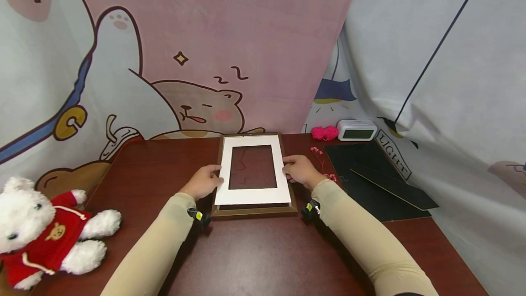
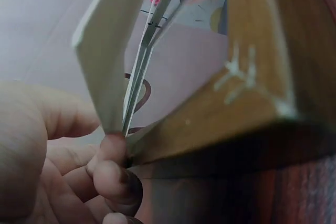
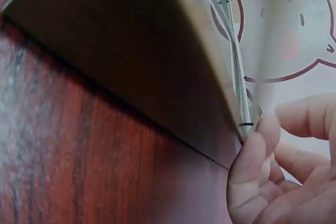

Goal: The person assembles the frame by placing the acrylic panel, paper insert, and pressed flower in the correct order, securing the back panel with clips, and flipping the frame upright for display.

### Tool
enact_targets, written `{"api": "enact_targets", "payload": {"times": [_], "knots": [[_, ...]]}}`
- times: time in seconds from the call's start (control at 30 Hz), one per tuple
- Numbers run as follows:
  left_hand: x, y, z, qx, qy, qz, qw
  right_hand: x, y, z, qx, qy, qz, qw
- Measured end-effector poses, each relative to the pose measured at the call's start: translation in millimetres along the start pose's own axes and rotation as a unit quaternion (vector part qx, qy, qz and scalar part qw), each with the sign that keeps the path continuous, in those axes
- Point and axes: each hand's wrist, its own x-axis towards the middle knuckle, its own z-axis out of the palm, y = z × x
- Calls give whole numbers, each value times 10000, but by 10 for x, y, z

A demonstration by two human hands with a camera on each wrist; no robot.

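Observation:
A brown wooden picture frame (image 1: 255, 214) lies flat on the table, and a white mat board (image 1: 252, 197) with a rectangular window sits over it. Through the window, dark red-brown shows. My left hand (image 1: 202, 182) pinches the mat's left edge between thumb and fingers; the left wrist view has the mat (image 2: 107, 51) tilted beside the frame's wooden corner (image 2: 252, 98). On the opposite side, my right hand (image 1: 302, 169) pinches the mat's right edge. Its bent fingertips (image 3: 252, 156) are close to the frame's side in the right wrist view. A strip of the frame's opening shows below the mat.
Right of the frame lies a black backing board (image 1: 370, 202) with a raised stand flap (image 1: 396, 188). Pink flowers (image 1: 317, 151) lie near my right hand. Pink yarn (image 1: 324, 133) and a white digital clock (image 1: 356, 130) stand behind. A white plush bear (image 1: 57, 232) sits at the left.

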Motion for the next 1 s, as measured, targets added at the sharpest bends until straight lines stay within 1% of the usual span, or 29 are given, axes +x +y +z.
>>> {"api": "enact_targets", "payload": {"times": [0.17,0.27,0.33,0.47,0.57,0.67,0.87,1.0], "knots": [[-57,-43,-32,409,-77,52,9991,6,76,-57,-376,-75,-195,9991],[-112,-86,-54,579,-279,84,9979,13,149,-115,-737,-109,-367,9965],[-154,-116,-61,711,-422,127,9965,5,182,-155,-951,-203,-481,9941],[-234,-163,-49,1055,-759,297,9911,-38,219,-213,-1541,-563,-734,9837],[-282,-177,-17,1145,-951,365,9882,-84,231,-233,-1918,-765,-875,9745],[-309,-174,15,1134,-1035,377,9874,-120,244,-242,-2040,-822,-932,9711],[-366,-149,63,1225,-1116,389,9854,-171,287,-268,-2088,-845,-1056,9686],[-414,-125,77,1260,-1131,411,9847,-222,307,-350,-2056,-807,-1068,9694]]}}
